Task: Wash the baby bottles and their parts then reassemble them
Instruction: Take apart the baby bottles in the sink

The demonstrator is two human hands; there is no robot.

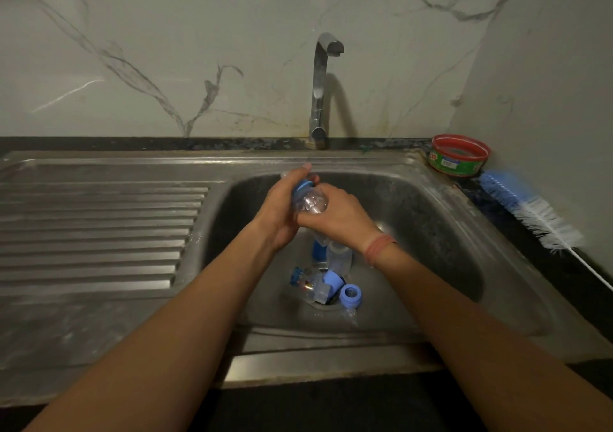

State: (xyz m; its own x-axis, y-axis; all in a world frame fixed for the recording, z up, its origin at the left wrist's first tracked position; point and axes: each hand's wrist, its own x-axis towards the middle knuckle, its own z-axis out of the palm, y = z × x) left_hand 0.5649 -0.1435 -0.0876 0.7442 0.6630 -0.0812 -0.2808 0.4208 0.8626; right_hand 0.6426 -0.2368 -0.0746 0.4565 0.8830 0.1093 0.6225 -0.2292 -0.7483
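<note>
Head view: over the sink basin (431,219), left hand (282,212) and right hand (341,215) both grasp one clear baby bottle (310,201) with blue collar, loose bottle parts (326,285) at the drain toward 6 o'clock, bottle brush (530,209) at 3 o'clock.

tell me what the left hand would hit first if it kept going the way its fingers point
The left hand points up and away, toward the back of the sink. It would likely meet the basin's back wall below the tap, though depth is hard to judge.
</note>
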